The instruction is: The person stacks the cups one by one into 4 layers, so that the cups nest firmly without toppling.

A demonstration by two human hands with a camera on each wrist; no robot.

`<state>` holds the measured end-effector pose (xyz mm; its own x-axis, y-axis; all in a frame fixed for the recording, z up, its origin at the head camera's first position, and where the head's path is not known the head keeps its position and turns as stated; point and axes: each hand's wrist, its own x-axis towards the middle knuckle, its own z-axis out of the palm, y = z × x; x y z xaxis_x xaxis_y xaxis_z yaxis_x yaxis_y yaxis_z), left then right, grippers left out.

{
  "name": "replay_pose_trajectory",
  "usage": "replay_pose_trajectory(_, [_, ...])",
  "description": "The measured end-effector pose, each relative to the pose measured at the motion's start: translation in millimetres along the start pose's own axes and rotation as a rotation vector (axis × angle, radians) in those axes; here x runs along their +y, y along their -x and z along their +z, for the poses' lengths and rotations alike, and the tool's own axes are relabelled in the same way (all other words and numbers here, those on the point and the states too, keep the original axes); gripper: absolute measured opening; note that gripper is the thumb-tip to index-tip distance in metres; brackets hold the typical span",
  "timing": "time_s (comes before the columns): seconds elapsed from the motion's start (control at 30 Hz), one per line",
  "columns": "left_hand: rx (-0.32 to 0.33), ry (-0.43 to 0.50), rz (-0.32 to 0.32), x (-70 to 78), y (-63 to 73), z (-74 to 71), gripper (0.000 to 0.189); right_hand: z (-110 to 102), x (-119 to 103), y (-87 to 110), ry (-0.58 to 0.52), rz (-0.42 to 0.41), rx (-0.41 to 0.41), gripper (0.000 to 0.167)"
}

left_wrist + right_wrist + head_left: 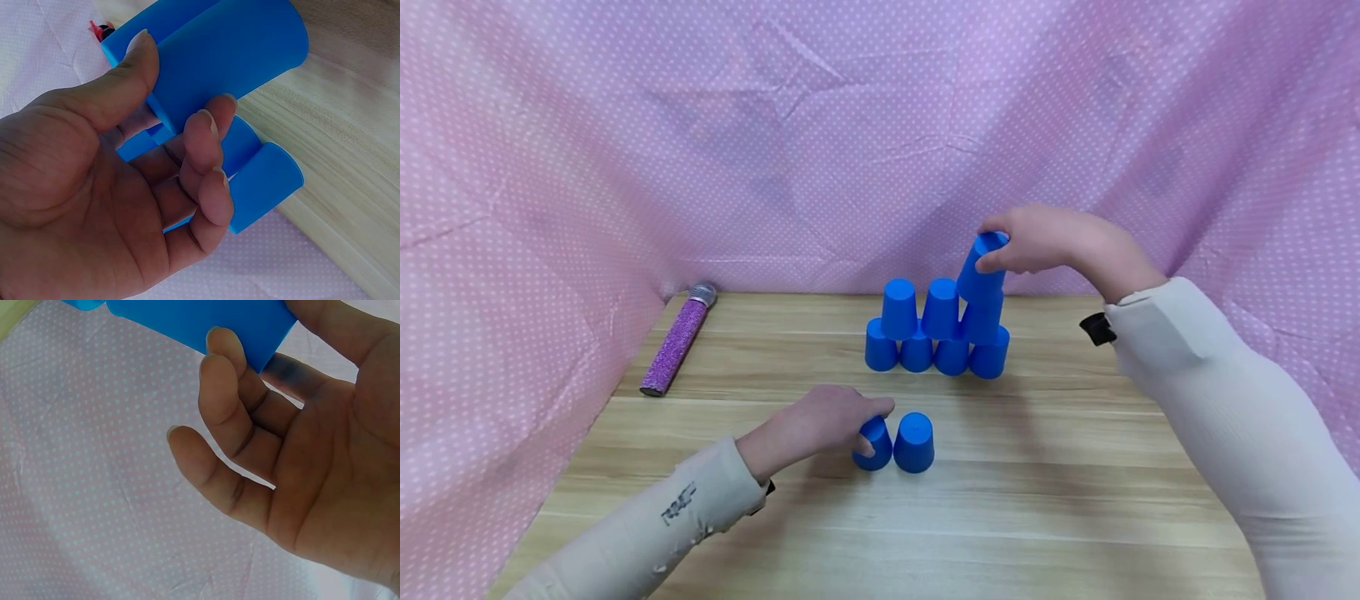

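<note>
Upside-down blue plastic cups stand stacked near the back: a bottom row (916,350) of several cups, with a row of three (898,308) on top. At the stack's right end my right hand (1041,239) pinches a slightly tilted blue cup (973,275) by its upper part. That cup overlaps the upper row's right cup (981,319); whether they touch or nest I cannot tell. Closer to me, my left hand (827,419) grips another inverted cup (874,450) between thumb and fingers. Just right of it stands one more inverted cup (914,442).
A glittery purple microphone (676,346) lies at the left of the wooden table (1037,500). Pink dotted cloth (820,150) hangs behind and along both sides. A small red and black object (102,30) shows in the left wrist view.
</note>
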<state>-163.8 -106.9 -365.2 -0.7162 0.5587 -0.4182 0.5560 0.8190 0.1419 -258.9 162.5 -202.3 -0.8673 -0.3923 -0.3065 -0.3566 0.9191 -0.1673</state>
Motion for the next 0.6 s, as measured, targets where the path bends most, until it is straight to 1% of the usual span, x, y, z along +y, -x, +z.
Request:
replay_pose_trajectory(0.1, [-0.002,-0.005,0.004,0.0,-0.3,0.3,0.041,-2.6,-0.9,-5.3,-0.027,0.008,-0.018,0.068])
replay_pose_trajectory(0.33, [-0.002,0.001,0.006,-0.1,-0.4,-0.6,0.041,-4.2,-2.0,-17.1,-0.021,0.032,-0.038,0.070])
replay_pose_trajectory(0.6, [-0.021,-0.015,-0.011,-0.8,-1.4,-1.2,0.043,-5.6,-1.9,-24.5,-0.035,0.051,-0.048,0.070])
